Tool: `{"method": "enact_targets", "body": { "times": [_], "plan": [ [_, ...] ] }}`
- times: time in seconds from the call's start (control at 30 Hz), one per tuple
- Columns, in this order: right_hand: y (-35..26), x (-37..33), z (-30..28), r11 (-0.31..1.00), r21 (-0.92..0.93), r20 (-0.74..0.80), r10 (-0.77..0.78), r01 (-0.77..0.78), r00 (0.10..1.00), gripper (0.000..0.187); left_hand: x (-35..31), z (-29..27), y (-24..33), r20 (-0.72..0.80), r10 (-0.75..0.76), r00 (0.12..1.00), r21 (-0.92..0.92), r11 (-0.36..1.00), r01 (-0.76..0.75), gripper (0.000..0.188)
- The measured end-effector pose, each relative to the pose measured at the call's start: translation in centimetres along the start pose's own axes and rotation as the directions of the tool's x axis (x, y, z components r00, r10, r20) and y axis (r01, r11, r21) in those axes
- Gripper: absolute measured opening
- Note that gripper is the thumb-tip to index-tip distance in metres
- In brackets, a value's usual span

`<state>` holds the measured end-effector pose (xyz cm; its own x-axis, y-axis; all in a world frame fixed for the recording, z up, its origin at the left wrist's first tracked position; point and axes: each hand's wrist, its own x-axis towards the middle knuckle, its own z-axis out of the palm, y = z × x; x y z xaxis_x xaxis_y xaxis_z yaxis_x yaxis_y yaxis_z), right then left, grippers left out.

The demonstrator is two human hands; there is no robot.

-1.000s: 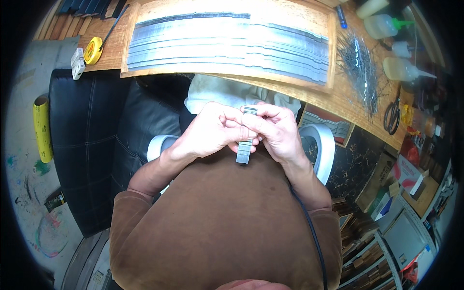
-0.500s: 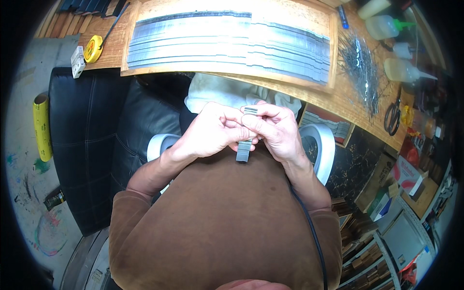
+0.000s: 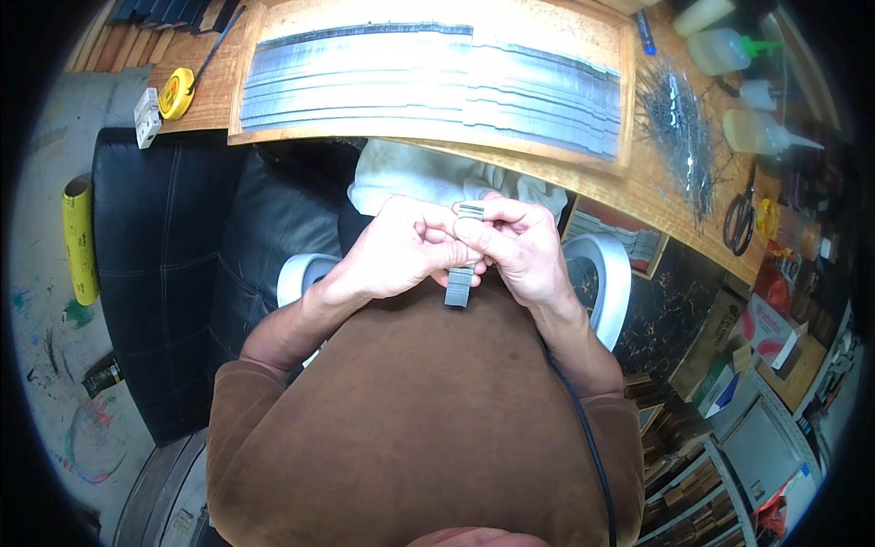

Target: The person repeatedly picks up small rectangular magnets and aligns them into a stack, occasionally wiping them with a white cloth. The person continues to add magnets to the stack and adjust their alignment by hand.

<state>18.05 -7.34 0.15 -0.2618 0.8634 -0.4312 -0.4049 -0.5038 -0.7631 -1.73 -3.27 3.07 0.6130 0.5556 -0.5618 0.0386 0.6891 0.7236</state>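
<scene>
Both my hands meet in front of my chest, closed on a narrow stack of thin grey, ridged pieces (image 3: pixel 458 290) that look metallic. Its lower end hangs below the fingers, and its top shows between thumb and fingers of my right hand (image 3: pixel 518 244). My left hand (image 3: pixel 398 246) pinches the stack from the other side, lower down. Fingers cover its middle, so the exact kind of piece stays unclear. Beyond the hands, on the table edge, a shallow wooden tray (image 3: pixel 627 100) holds long rows of similar grey pieces (image 3: pixel 365 77).
Right of the tray lies a loose pile of thin dark wire-like bits (image 3: pixel 679 128), with black-handled scissors (image 3: pixel 741 223) and squeeze bottles (image 3: pixel 756 132) nearby. A yellow tape measure (image 3: pixel 176 93) sits at the table's left. A black padded seat (image 3: pixel 164 273) stands left of me.
Almost nothing differs. Both hands keep their grip on the grey stack, with only a very slight shift of the fingers.
</scene>
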Motion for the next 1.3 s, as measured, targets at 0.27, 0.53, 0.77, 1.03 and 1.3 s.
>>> {"method": "enact_targets", "body": {
  "times": [0.27, 0.53, 0.77, 1.03, 1.3],
  "plan": [
    [-0.2, -0.2, 0.9, 0.982, -0.142, -0.061, -0.132, 0.122, 0.989, 0.015, -0.1, -0.6, -0.5, 0.024, 0.130, 0.991, 0.169, 0.977, -0.132, 0.015],
    [-7.7, 0.8, 2.5, 0.630, -0.624, 0.136, -0.494, 0.461, 0.859, 0.015, 0.2, 0.8, 3.4, -0.045, 0.460, 0.887, 0.394, 0.824, -0.407, 0.024],
    [-15.9, 5.5, 5.4, 0.560, -0.679, 0.288, -0.390, 0.474, 0.874, 0.024, 0.8, -1.8, 9.4, -0.077, 0.516, 0.853, 0.533, 0.745, -0.402, 0.035],
    [-25.3, 22.1, 7.2, 0.074, -0.886, 0.412, -0.329, 0.458, 0.850, 0.028, 2.2, -12.9, 14.9, 0.158, 0.986, 0.054, 0.959, -0.141, -0.244, 0.046],
    [-24.7, 32.6, 14.4, -0.060, -0.863, 0.502, -0.211, 0.502, 0.839, 0.027, 2.8, -21.5, 19.3, 0.202, 0.977, 0.070, 0.978, -0.198, -0.062, 0.075]
  ]
}}
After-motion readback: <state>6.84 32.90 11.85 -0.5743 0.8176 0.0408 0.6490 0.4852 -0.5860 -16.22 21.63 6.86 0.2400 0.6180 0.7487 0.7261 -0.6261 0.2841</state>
